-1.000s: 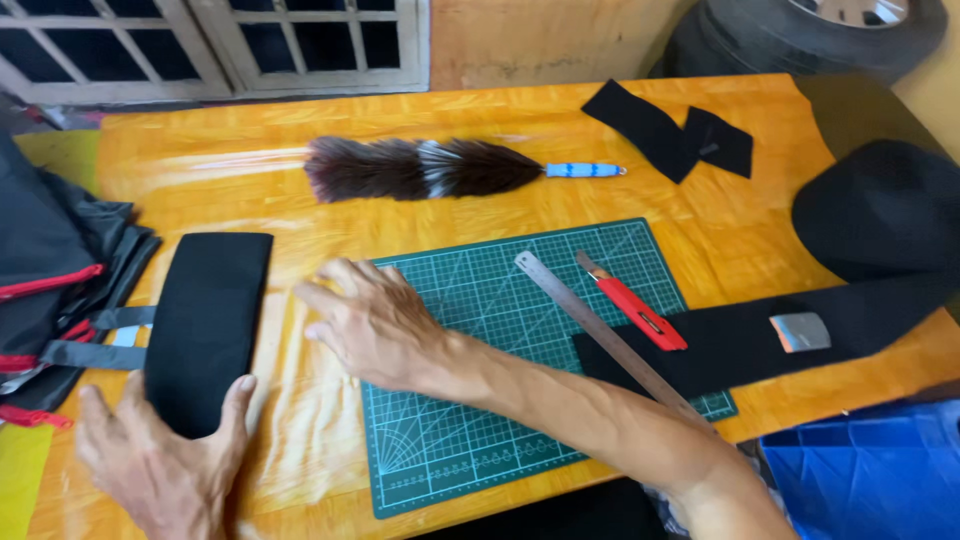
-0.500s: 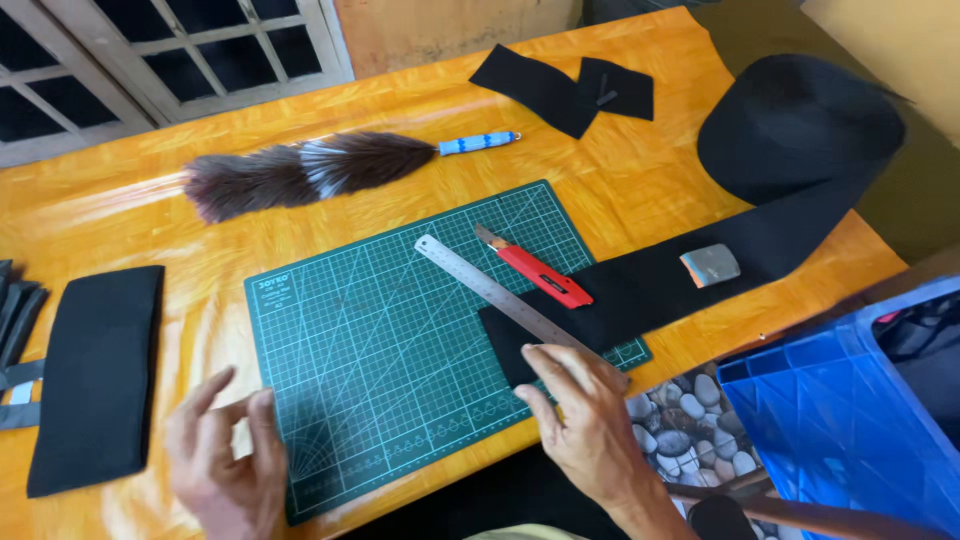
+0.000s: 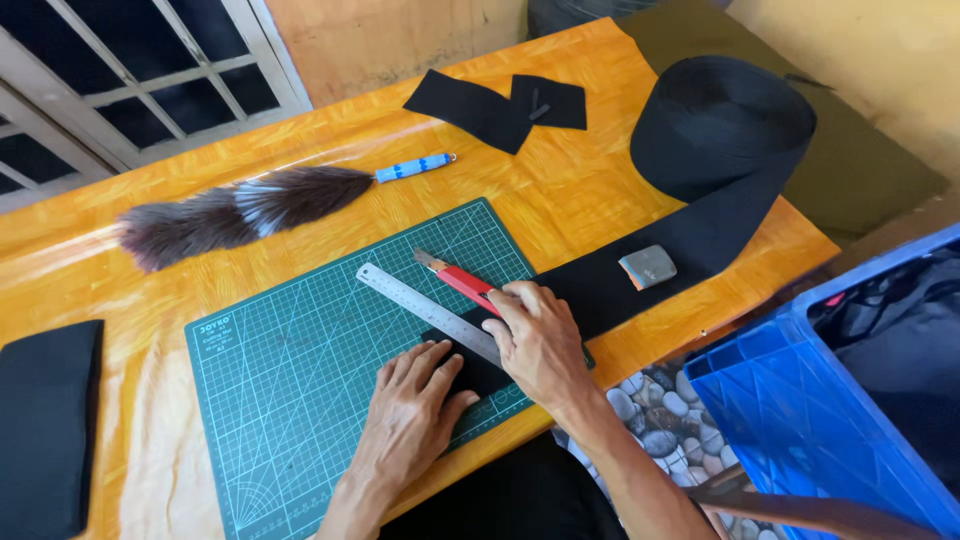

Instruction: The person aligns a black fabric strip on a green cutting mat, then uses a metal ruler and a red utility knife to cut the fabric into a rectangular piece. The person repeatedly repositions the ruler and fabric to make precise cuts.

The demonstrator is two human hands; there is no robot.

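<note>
Bright daylight, sharp focus; glossy glare streaks across the orange table point(image 3: 300, 130), soft shadows, slight wide-angle bending at edges.

Lower end of the steel ruler point(image 3: 430, 312) hidden under the right hand point(image 3: 540, 340). Near end of the black webbing strip point(image 3: 610, 285) covered by both hands. Black fabric piece point(image 3: 45, 425) cut off at frame's left edge; blue crate point(image 3: 800, 400) cut off at lower right.

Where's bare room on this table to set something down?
Free: table between duster, black pieces and mat; also the mat's left half. Crowded: around both hands, ruler, knife and strap.
</note>
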